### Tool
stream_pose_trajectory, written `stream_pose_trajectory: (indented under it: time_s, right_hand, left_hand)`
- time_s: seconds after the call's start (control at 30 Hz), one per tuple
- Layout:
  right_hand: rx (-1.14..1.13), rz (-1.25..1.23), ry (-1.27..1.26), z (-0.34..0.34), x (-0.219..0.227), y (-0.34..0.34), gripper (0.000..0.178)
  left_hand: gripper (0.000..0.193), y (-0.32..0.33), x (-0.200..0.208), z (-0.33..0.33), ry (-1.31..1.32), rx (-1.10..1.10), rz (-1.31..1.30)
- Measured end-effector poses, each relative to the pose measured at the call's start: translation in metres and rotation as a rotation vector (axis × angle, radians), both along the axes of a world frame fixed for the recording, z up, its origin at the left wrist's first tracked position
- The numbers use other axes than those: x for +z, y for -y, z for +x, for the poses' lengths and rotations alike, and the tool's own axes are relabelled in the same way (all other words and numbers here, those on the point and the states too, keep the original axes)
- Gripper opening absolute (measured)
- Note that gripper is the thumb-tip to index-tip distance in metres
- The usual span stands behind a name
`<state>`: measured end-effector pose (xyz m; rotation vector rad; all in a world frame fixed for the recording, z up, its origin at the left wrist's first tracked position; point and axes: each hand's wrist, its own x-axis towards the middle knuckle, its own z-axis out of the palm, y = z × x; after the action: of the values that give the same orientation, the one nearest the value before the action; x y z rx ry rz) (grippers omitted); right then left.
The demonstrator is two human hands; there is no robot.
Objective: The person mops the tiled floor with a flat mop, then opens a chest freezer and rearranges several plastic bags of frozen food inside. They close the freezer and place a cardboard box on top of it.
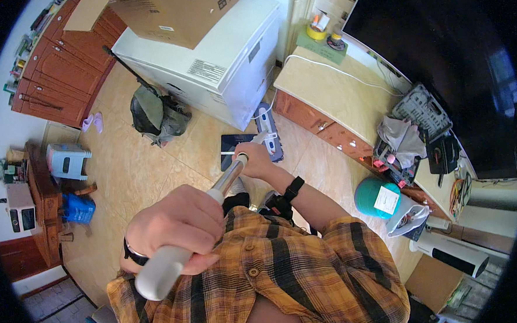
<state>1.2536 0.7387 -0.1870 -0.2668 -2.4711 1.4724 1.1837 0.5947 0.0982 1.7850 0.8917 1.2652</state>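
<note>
A flat mop slants from my chest down to the floor. My left hand (177,221) is closed round its handle (229,177) near the pale grip end. Lower on the pole, my right hand (252,160) is wrapped round it, arm reaching in from the right. The mop head (268,132), a white plate with a blue-grey pad, lies on the floor between the white chest freezer and the wooden cabinet. Beside the mop head is a dark flat square thing (232,142) with a pale stripe, partly hidden by my right hand.
The white freezer (253,50) carries a cardboard box (175,17). Left of it stand a dark green bag (158,114) and pink slippers (93,122). A long cabinet (330,87) runs along the right under a large screen (440,52); a teal tub (377,197) stands nearby. A white cable (347,74) crosses the cabinet top.
</note>
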Motion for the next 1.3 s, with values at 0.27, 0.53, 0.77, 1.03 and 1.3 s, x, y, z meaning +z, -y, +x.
stream_pose_trajectory:
  time_s: [0.27,0.53,0.77,1.03,1.3]
  right_hand:
    - [-0.383,0.094,-0.225,-0.044,-0.015,0.007,0.012]
    - [-0.394,0.184,-0.235,-0.098,-0.017,0.001,0.014]
    - [0.121,0.032,0.023,-0.116,-0.013,-0.027,0.017]
    - [0.463,0.067,0.096,-0.112,-0.007,-0.023,0.018]
    - [0.721,0.043,0.302,-0.081,-0.001,-0.003,0.02]
  left_hand:
    - [0.023,-0.011,-0.009,-0.048,-0.05,-0.213,-0.141]
    - [0.029,-0.01,-0.005,-0.109,-0.087,-0.079,-0.015]
    - [0.019,0.001,-0.01,-0.11,0.008,0.423,0.008]
    - [0.038,0.024,-0.01,-0.081,0.163,0.726,-0.102]
    - [0.036,0.057,-0.003,-0.067,0.218,0.788,-0.143]
